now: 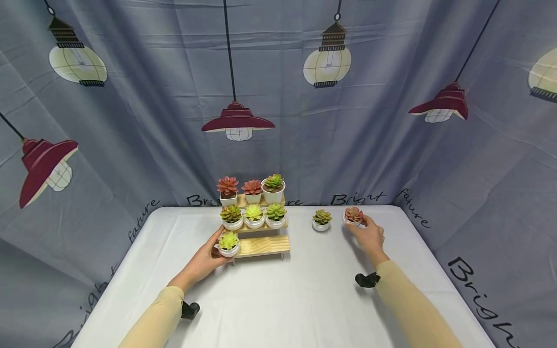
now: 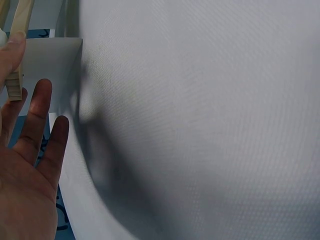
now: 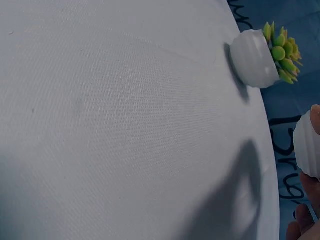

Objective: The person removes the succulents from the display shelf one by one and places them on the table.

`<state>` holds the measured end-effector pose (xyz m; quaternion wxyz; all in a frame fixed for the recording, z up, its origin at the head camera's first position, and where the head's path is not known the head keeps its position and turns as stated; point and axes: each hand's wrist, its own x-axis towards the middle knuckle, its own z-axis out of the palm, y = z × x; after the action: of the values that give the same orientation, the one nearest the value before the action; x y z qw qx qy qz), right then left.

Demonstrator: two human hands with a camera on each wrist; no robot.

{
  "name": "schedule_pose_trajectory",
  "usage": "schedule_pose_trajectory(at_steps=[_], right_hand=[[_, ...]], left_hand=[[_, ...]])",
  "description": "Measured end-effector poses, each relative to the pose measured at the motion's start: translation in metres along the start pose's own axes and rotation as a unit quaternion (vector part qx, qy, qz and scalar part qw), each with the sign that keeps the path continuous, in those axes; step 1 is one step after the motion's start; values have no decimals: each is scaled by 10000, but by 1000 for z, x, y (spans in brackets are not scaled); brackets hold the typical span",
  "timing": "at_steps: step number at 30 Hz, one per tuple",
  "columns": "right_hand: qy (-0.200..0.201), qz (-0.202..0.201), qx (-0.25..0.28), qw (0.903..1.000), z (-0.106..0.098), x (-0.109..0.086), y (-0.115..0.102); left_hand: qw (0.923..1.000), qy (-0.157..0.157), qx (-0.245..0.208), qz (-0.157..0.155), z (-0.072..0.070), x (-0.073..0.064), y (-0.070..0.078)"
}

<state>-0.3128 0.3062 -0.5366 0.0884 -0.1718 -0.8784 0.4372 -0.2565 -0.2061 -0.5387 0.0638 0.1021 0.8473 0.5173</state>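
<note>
In the head view my left hand [image 1: 208,256] is round a small white pot with a yellow-green succulent [image 1: 228,241], at the left end of the lowest step of a wooden tiered stand [image 1: 264,245]. The left wrist view shows the thumb at the wooden step's end, with other fingers [image 2: 37,115] stretched out beneath. To the right, my right hand [image 1: 370,237] grips a white pot with a reddish succulent [image 1: 353,214]; its white side [image 3: 306,145] appears at the edge of the right wrist view. Beside it, a green succulent in a white pot [image 1: 321,220] stands on the table.
On the top step are two red succulents [image 1: 227,187] and a green one [image 1: 273,183]. Three green and yellowish succulents [image 1: 254,213] fill the middle step. A white cloth covers the table [image 1: 304,299]; a grey-blue curtain [image 1: 278,159] with printed lamps hangs behind.
</note>
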Motion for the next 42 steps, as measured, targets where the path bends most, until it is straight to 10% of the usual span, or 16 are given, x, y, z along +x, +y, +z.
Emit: schedule_pose_trajectory(at_steps=[42], right_hand=[[-77, 278, -767, 9966, 22, 14, 13]], left_hand=[[10000, 18, 54, 24, -1, 3, -3]])
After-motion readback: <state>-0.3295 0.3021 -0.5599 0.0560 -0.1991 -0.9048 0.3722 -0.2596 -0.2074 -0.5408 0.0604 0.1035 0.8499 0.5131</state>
